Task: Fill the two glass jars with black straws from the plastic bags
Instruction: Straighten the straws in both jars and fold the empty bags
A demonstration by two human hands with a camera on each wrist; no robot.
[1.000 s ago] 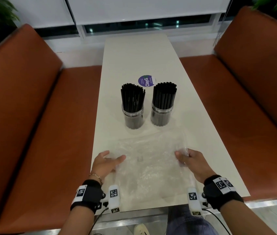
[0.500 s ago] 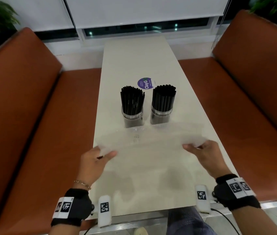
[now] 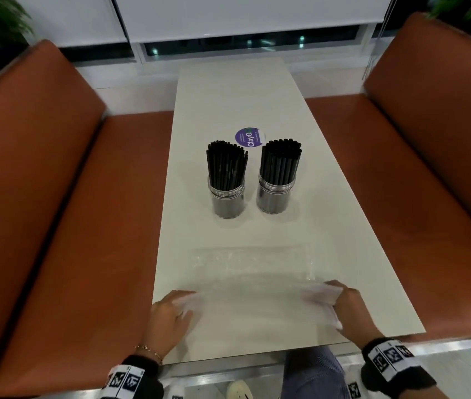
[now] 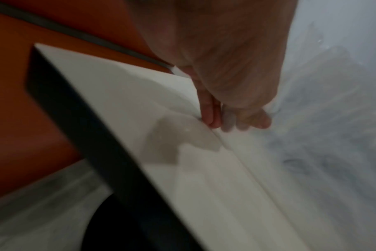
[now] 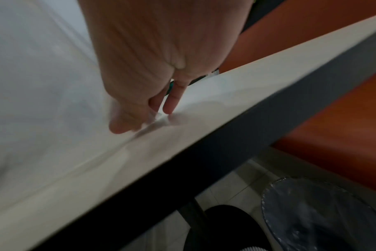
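Observation:
Two glass jars stand mid-table, the left jar and the right jar, each packed with upright black straws. A clear, empty plastic bag lies crumpled near the table's front edge. My left hand pinches its left end and my right hand pinches its right end, so the film stretches between them. The left wrist view shows curled fingers on the plastic bag. In the right wrist view the fingers press the plastic bag to the table.
A round purple sticker lies behind the jars on the white table. Orange benches flank both long sides. Under the table on the right stands a bin with a plastic liner. The table's front edge is just below my hands.
Both hands lifted the bag's edge off the table toward the jars, then brought it back down to the front edge. The jars have not moved.

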